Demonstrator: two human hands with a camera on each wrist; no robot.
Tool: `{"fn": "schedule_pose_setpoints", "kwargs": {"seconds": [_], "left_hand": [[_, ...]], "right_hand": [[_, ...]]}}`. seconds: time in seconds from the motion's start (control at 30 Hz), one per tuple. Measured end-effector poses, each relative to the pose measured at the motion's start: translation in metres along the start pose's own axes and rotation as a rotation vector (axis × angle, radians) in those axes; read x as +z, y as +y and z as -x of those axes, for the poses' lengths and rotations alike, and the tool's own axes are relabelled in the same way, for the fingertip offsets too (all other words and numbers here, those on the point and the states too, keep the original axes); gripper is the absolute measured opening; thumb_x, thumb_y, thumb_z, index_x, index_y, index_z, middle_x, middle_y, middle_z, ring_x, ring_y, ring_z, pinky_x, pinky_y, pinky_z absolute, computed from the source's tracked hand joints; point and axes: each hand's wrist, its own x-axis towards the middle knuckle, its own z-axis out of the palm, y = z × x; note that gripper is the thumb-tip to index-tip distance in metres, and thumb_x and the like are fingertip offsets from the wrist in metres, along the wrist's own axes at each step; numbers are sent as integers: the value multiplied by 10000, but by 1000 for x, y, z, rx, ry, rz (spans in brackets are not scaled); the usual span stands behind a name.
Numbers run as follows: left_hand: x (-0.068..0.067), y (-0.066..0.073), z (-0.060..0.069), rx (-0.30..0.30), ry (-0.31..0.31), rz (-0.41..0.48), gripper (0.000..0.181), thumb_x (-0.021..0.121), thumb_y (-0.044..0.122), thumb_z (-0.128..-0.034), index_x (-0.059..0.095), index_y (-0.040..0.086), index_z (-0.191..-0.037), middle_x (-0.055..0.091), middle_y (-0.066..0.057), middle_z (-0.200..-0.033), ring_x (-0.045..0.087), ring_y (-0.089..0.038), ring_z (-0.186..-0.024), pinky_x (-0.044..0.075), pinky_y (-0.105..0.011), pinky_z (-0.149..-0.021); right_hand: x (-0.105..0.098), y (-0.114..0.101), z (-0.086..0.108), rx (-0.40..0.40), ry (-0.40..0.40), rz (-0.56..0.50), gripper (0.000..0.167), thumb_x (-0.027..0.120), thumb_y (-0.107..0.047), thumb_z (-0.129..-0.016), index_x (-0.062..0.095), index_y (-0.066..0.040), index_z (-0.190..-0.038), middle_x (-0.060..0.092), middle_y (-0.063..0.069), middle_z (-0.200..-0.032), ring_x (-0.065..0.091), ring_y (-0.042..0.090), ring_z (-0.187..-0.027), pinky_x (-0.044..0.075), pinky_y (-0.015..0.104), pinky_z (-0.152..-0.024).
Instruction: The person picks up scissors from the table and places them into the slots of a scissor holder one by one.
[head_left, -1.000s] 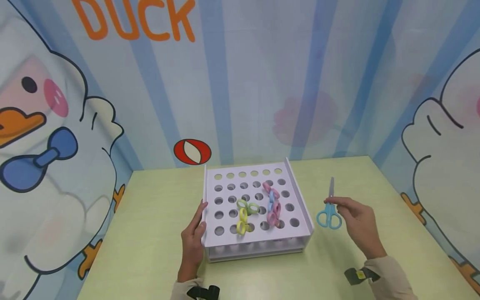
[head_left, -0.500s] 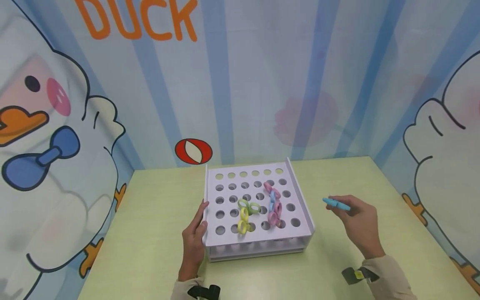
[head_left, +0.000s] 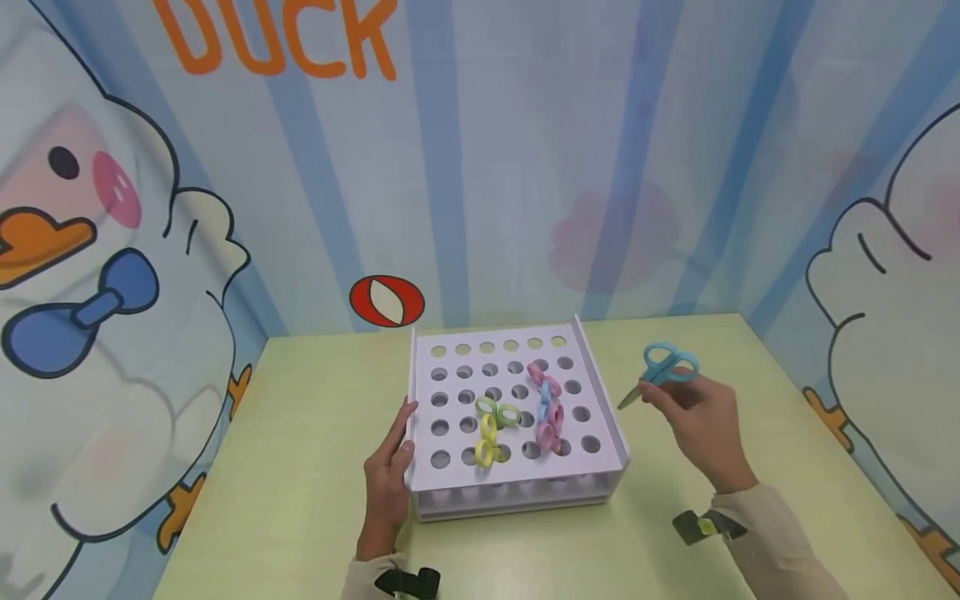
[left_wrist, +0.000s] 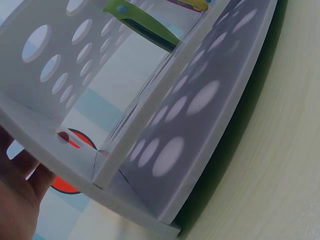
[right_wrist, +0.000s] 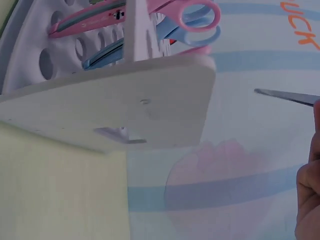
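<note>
My right hand (head_left: 708, 425) pinches a pair of light blue scissors (head_left: 670, 364) by the blades, to the right of the white rack. The handle loops point up and away, and the blade tip slants down to the left. In the right wrist view the bare blade (right_wrist: 285, 96) sticks out from the fingers. The white rack (head_left: 459, 475) has rows of round holes in its top board. Against its left side wall rests my left hand (head_left: 387, 492), fingers extended. Green scissors (head_left: 507, 416), yellow scissors (head_left: 483, 453), blue scissors (head_left: 543, 402) and pink scissors (head_left: 546, 435) stand in the holes.
The rack stands on a pale yellow-green table (head_left: 315, 467). Its raised right side wall (head_left: 600, 392) lies between the held scissors and the holes. Behind the table hangs a striped blue cloth (head_left: 517, 167) with printed ducks.
The light blue scissors have turned from blade up, through edge-on, to loops up with the blade slanting down. My right hand has shifted slightly left. The left hand stays on the rack.
</note>
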Motion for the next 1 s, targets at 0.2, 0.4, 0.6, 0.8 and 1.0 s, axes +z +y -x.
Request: {"fn": "schedule_pose_setpoints", "kwargs": {"seconds": [0.2,0.4,0.6,0.8,1.0], "left_hand": [[0,1,0,1,4,7,514,414,48,-1003,545,245,-1459,478,24,-1554,404,100,-1391,342,-42,-1061],[0,2,0,1,6,-6,516,414,53,-1004,543,258,-1460,484,45,-1549,401,104,-1390,326,-38,-1068],[0,0,0,-6,7,0,516,420,55,-1003,546,267,-1456,486,51,-1547,405,108,-1387,327,-36,-1066],[0,-1,-1,8,12,3,511,427,59,-999,552,258,-1453,494,40,-1541,410,104,-1385,329,-40,-1069],[0,-1,0,21,13,2,505,427,69,-998,553,249,-1453,495,30,-1541,412,104,-1384,330,-40,-1067]], "right_hand": [[9,-15,-14,-59,-105,-32,75,718,50,-860,736,3,-914,745,-92,-877,690,-53,-759,535,137,-654],[20,-26,-26,-60,-208,-22,35,719,1,-879,729,21,-906,753,204,-883,706,-13,-762,555,149,-659],[35,-33,-41,-74,-308,2,48,717,-53,-897,734,-11,-883,750,145,-859,674,-3,-703,524,183,-609],[60,-42,-57,-40,-409,35,63,713,-97,-904,720,-79,-844,747,113,-832,690,106,-673,537,231,-603],[86,-52,-76,-82,-521,97,58,718,-122,-894,725,-105,-839,734,56,-799,668,157,-710,507,241,-620]]}}
